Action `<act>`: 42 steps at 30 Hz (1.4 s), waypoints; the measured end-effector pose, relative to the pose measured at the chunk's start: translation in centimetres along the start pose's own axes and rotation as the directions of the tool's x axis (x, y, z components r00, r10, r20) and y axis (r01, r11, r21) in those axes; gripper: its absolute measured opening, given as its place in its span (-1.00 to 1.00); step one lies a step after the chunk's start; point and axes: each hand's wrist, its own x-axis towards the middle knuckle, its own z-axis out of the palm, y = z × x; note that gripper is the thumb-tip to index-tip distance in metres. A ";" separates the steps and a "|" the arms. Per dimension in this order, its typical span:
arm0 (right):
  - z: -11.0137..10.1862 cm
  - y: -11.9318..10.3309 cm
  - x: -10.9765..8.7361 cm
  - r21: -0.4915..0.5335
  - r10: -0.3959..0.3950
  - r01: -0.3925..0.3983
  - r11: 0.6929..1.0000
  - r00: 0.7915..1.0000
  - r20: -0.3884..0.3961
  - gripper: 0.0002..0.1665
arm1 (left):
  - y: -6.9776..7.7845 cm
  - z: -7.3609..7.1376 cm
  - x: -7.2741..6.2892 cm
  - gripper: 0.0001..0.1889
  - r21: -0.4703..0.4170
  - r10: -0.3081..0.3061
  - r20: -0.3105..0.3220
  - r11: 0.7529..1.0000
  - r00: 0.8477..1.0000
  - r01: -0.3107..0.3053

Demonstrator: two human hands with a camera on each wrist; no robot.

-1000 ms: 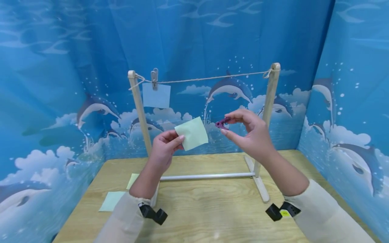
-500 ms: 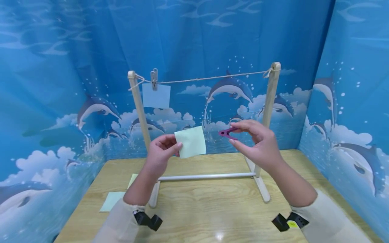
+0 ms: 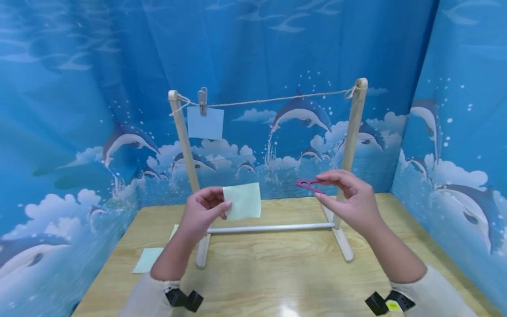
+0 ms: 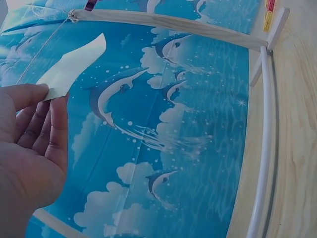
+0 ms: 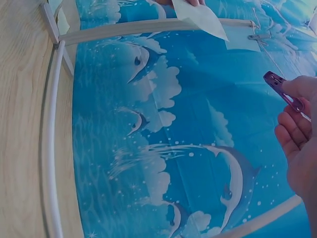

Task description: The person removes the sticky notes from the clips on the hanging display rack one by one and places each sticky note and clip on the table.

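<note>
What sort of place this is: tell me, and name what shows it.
Probably a staged indoor tabletop workspace: a dolphin-print curtain hangs behind a wood-grain table, on which stands a wooden-post frame strung with cord.

Left hand (image 3: 203, 212) raised and pinching, right hand (image 3: 351, 201) raised and pinching, forearms (image 3: 171, 255) slanting inward

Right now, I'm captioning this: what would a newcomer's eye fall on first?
Likely the blue dolphin curtain filling the background. Before it, the left hand holds pale green paper and the right hand a purple clip. Higher up, a clothespin pins light blue paper to the string, near its left end.
</note>
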 end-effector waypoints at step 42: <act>-4.7 5.4 -10.7 0.073 0.466 -0.460 0.885 0.873 -0.147 -0.63 | -4.4 -5.9 -6.8 -0.50 0.202 -0.215 -0.294 0.938 0.931 0.280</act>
